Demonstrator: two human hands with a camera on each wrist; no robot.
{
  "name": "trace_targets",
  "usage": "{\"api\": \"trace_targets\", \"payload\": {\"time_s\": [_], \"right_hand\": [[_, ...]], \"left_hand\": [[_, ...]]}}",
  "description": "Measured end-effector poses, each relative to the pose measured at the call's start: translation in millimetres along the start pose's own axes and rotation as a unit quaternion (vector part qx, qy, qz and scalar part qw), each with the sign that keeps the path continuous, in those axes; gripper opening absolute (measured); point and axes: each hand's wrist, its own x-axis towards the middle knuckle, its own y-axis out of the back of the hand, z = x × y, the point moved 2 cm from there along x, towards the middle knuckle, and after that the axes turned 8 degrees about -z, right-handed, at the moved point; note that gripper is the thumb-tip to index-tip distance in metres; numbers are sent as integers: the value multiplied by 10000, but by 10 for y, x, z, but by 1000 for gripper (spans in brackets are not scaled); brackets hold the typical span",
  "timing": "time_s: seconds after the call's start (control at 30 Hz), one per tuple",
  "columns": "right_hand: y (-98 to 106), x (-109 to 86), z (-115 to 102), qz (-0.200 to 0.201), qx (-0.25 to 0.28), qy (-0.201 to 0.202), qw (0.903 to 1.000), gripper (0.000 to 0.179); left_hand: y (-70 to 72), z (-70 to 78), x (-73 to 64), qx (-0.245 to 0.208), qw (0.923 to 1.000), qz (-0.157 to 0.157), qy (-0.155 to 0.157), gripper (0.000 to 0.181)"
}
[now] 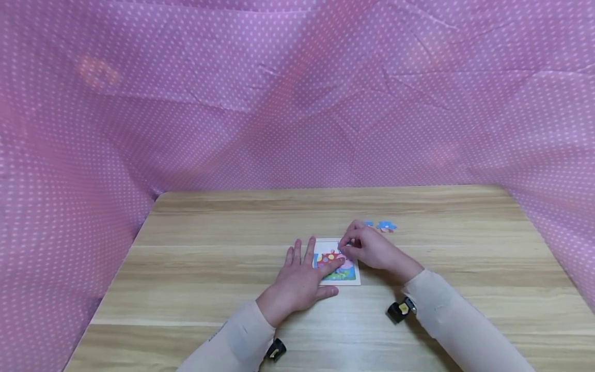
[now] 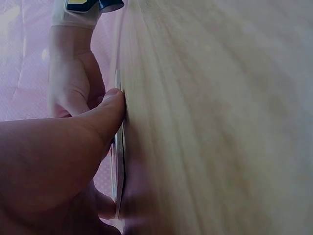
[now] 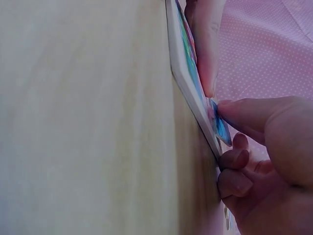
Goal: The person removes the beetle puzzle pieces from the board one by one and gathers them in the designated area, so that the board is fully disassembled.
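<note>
A small jigsaw puzzle board [image 1: 327,246] with a pale rim lies flat on the table, its lower part filled with a colourful picture in red, pink, blue and green. My left hand [image 1: 297,284] is spread over its left side, the index finger lying straight across the picture and the thumb by the near edge. At the board's upper right, my right hand [image 1: 374,249] pinches a blue puzzle piece [image 3: 222,126] between thumb and fingers. The piece stands slightly tilted over the board's surface in the right wrist view, close to the left index fingertip.
Two loose blue puzzle pieces, one of them a blue-and-pink piece [image 1: 386,226], lie just beyond my right hand. The wooden table [image 1: 209,248] is bounded at the back and sides by a pink dotted cloth [image 1: 297,103]. Each wrist carries a small black camera [image 1: 398,311].
</note>
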Motion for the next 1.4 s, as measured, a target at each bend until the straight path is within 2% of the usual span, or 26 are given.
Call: {"api": "trace_targets", "payload": {"time_s": [0.47,0.7,0.87,1.03,1.2,1.4], "right_hand": [[13,-44,4,108,23,32,9999,13],[10,-47,-18,267,112,21,9996,27],[8,-41,-28,350,128,111,9992,21],[11,-36,-36,251,180,142,9994,20],[21,-23,-20,141,302,82,9994,22],[66,-58,-7,184,576,-235,9979,24]], "left_hand": [[-3,24,-17,-26,10000,11,15,66],[-3,23,-16,-39,10000,-29,48,66],[-10,22,-10,-2,10000,-8,35,66],[-9,24,-4,50,10000,18,24,66],[-1,20,-2,88,10000,-15,26,67],[12,8,4,97,9999,-24,16,67]]}}
